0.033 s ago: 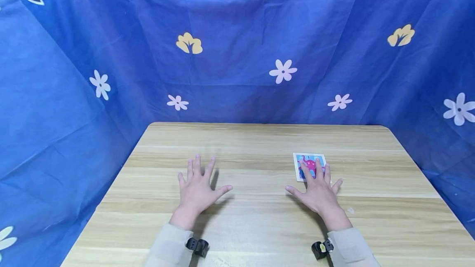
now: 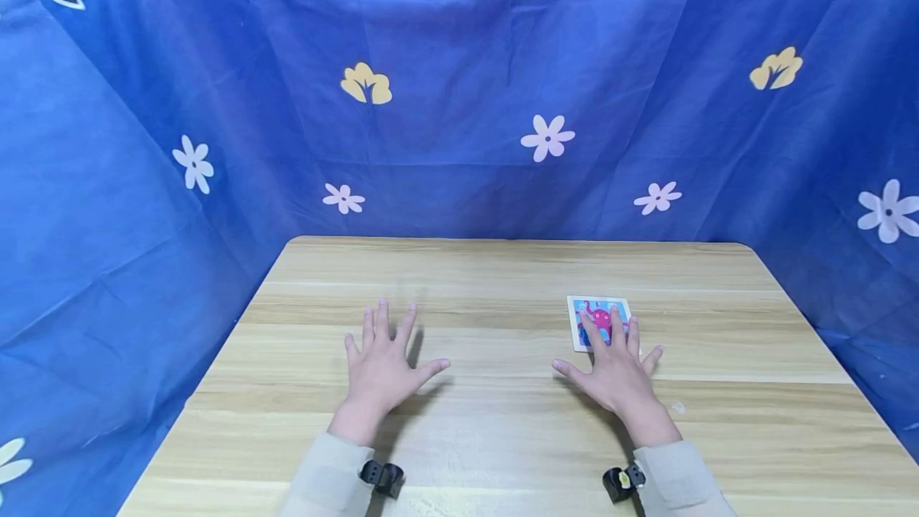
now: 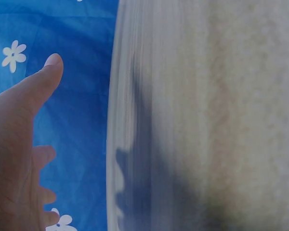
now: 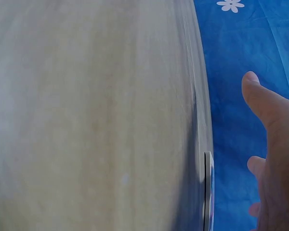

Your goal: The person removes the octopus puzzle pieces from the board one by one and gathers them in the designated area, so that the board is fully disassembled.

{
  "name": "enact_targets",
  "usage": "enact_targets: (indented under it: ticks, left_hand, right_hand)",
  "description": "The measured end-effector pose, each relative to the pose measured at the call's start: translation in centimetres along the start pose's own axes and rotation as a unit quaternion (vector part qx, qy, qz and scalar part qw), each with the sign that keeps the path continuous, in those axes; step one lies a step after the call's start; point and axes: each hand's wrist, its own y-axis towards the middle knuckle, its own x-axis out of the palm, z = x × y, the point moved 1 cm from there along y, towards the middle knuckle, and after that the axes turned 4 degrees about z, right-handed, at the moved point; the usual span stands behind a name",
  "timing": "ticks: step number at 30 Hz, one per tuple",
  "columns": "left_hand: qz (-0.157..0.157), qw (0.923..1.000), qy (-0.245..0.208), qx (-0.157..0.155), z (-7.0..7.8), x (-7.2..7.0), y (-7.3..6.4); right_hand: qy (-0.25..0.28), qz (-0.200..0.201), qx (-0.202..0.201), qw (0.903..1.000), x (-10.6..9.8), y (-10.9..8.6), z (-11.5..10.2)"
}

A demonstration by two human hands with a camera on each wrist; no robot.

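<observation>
I count one left hand (image 2: 380,369) above one table (image 2: 495,294), one right hand (image 2: 616,377) over one card (image 2: 601,316) lying there, both splayed wide and released.

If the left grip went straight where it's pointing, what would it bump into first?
Probably the blue cloth behind the table. Nothing stands between it and the left grip, though height is hard to judge, so the table might come first.

Card (image 2: 601,319): right hand (image 2: 621,380) hides part of its near side
Table (image 2: 495,301): head view cuts off near corners
Speck (image 2: 678,407): towards the right edge, is too small to identify
</observation>
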Motion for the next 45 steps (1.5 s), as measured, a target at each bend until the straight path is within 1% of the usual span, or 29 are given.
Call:
enact_targets:
  ticks: [20,29,33,40,45]
  left_hand:
    - [-0.006,1.0,-0.008,0.001,0.3,0.1,0.1]
    - [-0.008,0.9997,-0.021,0.014,0.7,0.2,0.3]
    - [-0.005,0.9994,-0.02,0.027,1.2,0.6,0.6]
    - [-0.016,0.9988,-0.024,0.038,2.3,1.3,0.8]
    - [-0.013,0.9981,-0.025,0.056,3.3,2.1,1.0]
  right_hand:
    - [0.006,-0.007,0.001,1.0,0.0,0.2,0.3]
    - [0.011,-0.002,-0.002,0.9999,-0.2,0.4,0.8]
    - [0.018,-0.002,-0.005,0.9998,-0.3,0.5,1.2]
    - [0.027,0.007,-0.015,0.9995,-0.4,0.6,1.7]
    - [0.03,0.012,-0.021,0.9993,-0.3,0.8,2.0]
